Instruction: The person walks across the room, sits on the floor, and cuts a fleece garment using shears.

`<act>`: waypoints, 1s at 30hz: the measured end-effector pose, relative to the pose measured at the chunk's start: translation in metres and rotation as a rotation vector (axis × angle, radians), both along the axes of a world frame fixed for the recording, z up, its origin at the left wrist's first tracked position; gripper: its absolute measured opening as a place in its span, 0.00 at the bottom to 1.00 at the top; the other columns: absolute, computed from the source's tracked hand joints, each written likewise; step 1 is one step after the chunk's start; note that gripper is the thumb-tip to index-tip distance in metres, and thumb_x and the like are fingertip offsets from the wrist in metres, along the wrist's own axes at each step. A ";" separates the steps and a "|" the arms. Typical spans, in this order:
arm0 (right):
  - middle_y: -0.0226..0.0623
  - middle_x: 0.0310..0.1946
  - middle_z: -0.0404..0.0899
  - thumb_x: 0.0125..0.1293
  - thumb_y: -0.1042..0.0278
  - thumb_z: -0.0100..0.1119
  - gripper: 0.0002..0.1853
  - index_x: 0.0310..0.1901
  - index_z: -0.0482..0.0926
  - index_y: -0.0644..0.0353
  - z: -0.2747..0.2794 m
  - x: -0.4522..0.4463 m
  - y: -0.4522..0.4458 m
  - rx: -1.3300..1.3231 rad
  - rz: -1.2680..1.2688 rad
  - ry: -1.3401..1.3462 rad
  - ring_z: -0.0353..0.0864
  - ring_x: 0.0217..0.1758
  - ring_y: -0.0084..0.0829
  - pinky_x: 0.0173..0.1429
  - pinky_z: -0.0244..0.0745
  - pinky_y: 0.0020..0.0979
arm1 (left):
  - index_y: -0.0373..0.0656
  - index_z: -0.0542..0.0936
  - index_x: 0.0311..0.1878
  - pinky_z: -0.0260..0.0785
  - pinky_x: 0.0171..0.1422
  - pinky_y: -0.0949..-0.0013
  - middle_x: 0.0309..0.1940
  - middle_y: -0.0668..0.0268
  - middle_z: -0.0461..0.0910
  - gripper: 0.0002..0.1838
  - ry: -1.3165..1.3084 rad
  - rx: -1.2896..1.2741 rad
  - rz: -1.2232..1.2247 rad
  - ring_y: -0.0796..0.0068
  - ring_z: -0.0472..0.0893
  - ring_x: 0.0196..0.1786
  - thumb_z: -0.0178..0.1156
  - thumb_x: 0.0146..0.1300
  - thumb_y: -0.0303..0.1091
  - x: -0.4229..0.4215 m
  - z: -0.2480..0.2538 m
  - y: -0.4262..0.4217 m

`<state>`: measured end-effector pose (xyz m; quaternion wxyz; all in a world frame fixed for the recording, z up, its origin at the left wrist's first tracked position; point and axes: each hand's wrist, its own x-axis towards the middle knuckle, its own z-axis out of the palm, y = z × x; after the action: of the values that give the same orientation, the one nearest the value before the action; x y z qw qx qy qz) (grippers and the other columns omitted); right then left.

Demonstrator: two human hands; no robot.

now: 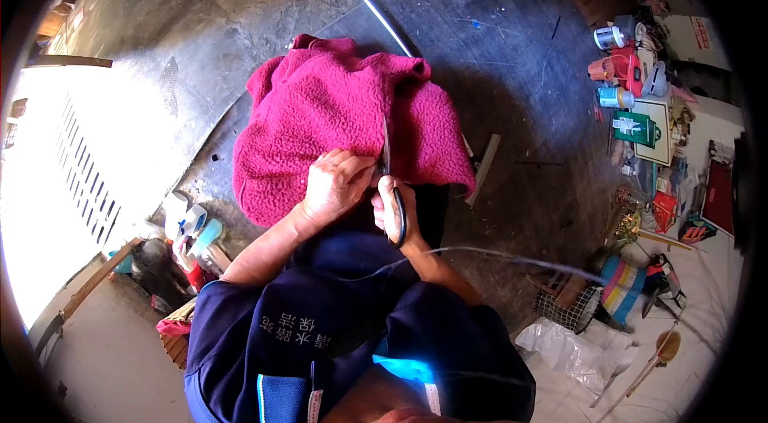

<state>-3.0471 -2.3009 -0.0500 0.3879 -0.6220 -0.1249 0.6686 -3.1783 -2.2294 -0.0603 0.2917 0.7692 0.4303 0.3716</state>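
The left hand [336,183] bends at the wrist, fingers curled together at the fuzzy magenta fleece fabric [320,111] over the lap; whether they pinch it, I cannot tell. The right hand [394,211], 1 fist, grips the black-handled metal scissors [387,143], blades pointing away over the fleece.

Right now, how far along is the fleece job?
Done: no finished cut that I can make out. In hand: scissors in the right hand, blades at the pink fleece; left hand bunched beside them. Remaining: probably most cutting, since no severed piece shows.
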 end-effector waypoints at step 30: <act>0.22 0.15 0.59 0.65 0.36 0.41 0.29 0.37 0.66 0.62 0.005 0.010 0.002 0.029 -0.010 0.094 0.55 0.11 0.14 0.13 0.54 0.19 | 0.39 0.80 0.32 0.69 0.32 0.64 0.20 0.60 0.74 0.06 -0.120 -0.189 0.019 0.62 0.76 0.26 0.64 0.49 0.24 -0.012 0.005 0.002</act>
<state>-3.0370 -2.2993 -0.0447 0.4056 -0.5849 -0.1134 0.6932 -3.1901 -2.2272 -0.0552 0.3844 0.7106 0.4525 0.3776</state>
